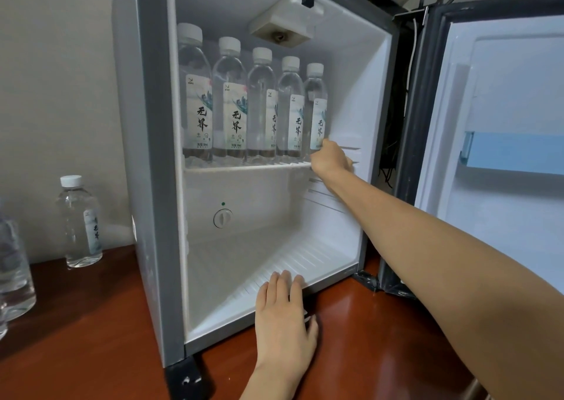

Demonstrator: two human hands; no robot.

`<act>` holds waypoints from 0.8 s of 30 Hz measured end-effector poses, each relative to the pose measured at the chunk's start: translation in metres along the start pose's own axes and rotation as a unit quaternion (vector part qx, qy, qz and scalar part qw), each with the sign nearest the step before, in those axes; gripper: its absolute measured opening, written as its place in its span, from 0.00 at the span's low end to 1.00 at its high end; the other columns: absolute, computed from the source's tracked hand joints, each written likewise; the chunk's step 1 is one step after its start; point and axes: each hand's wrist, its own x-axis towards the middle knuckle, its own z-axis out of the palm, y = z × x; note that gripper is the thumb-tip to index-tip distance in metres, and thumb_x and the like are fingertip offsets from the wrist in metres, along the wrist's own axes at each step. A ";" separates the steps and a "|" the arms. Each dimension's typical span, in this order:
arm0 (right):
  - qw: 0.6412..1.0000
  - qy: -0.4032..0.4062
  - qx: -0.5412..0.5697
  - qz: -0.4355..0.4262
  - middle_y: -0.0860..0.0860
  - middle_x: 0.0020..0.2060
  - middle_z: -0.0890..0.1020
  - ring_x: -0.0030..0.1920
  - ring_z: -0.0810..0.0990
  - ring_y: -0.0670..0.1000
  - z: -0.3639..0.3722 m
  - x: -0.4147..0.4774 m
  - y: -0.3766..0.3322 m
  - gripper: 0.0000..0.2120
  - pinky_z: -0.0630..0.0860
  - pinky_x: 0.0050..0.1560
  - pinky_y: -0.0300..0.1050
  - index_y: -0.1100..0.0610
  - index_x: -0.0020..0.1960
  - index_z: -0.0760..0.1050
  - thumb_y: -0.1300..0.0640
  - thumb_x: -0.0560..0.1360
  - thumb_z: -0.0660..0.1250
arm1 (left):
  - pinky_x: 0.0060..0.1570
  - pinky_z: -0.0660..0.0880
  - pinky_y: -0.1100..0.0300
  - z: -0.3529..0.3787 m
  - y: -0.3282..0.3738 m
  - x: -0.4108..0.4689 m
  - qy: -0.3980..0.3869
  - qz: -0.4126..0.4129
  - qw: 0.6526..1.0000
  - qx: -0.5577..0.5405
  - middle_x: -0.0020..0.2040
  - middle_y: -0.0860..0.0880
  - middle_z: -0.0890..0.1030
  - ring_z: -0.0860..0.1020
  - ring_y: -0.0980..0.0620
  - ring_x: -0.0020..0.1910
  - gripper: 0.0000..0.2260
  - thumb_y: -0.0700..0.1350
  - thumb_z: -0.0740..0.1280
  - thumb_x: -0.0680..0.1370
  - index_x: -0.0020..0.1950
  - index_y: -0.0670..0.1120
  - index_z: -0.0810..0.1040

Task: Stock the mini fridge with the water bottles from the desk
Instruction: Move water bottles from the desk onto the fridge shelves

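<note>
Right hand [331,158] reaches to fifth bottle [316,109] at row's end on upper shelf [244,166] — fingers hidden behind it, grip unclear. Left hand [283,311] flat, open on fridge [152,155] sill. Risk: nudge topples packed row — spare bottle [80,222] waits on desk [91,323].

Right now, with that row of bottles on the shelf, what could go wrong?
1. The right hand is at the base of the rightmost bottle; a clumsy nudge might tip it into its neighbours, since the five stand packed close.
2. The open door sits beside the outstretched arm and could be bumped.
3. The bottle on the desk stands near the fridge's side and could be knocked.
</note>
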 end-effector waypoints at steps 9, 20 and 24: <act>0.997 0.057 -0.001 -0.055 0.59 0.66 0.72 0.65 0.69 0.59 0.016 -0.011 0.010 0.20 0.57 0.71 0.50 0.62 0.70 0.65 0.57 0.83 0.46 | 0.61 0.62 0.52 -0.001 0.001 0.002 -0.001 0.002 1.000 -0.008 0.56 0.44 0.81 0.80 0.42 0.57 0.30 0.54 0.77 0.56 0.56 0.45 0.81; 0.978 0.022 0.133 -0.162 0.51 0.76 0.61 0.78 0.47 0.49 0.024 -0.052 0.041 0.23 0.47 0.74 0.43 0.54 0.77 0.59 0.48 0.84 0.47 | 0.64 0.61 0.51 -0.005 0.000 -0.007 0.012 0.017 1.000 -0.020 0.58 0.45 0.81 0.80 0.43 0.59 0.30 0.50 0.77 0.58 0.59 0.46 0.81; 0.976 0.013 0.130 -0.176 0.49 0.76 0.60 0.78 0.47 0.49 0.022 -0.059 0.047 0.21 0.51 0.76 0.48 0.52 0.76 0.62 0.48 0.84 0.50 | 0.64 0.72 0.49 -0.016 0.003 -0.017 -0.008 0.010 0.998 -0.056 0.59 0.47 0.81 0.79 0.45 0.61 0.29 0.49 0.77 0.58 0.59 0.48 0.81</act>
